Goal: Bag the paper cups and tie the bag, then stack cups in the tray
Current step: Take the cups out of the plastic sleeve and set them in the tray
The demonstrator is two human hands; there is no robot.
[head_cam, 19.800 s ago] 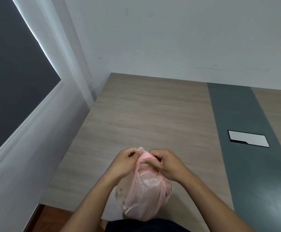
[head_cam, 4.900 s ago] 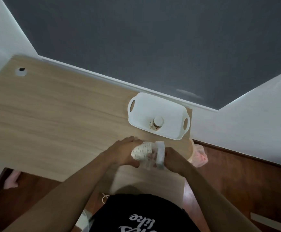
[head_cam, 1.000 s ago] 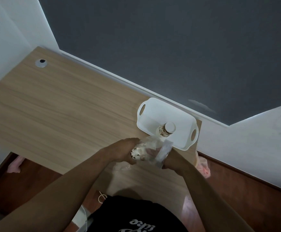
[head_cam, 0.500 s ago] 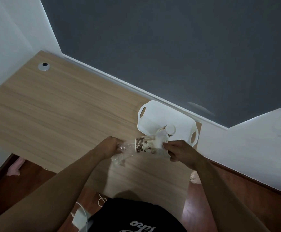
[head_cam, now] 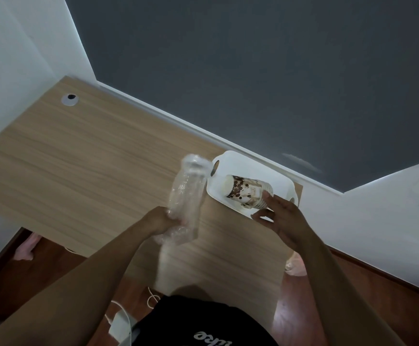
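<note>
Blurring hides detail in the clear plastic sleeve (head_cam: 186,196) the left hand (head_cam: 162,221) grips; the right hand (head_cam: 282,216) holds stacked cups (head_cam: 247,192) sideways over the white tray (head_cam: 275,174) at the wooden desk's (head_cam: 78,166) corner.

Light wood table (head_cam: 83,176); white tray (head_cam: 275,179) at far right corner.

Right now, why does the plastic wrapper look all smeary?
Head view: the wrapper in the left hand is motion-blurred, smeared most at its top. The cups at the right hand, over the tray, look sharper. The room is dim, and the wide lens tilts the wall lines.
</note>
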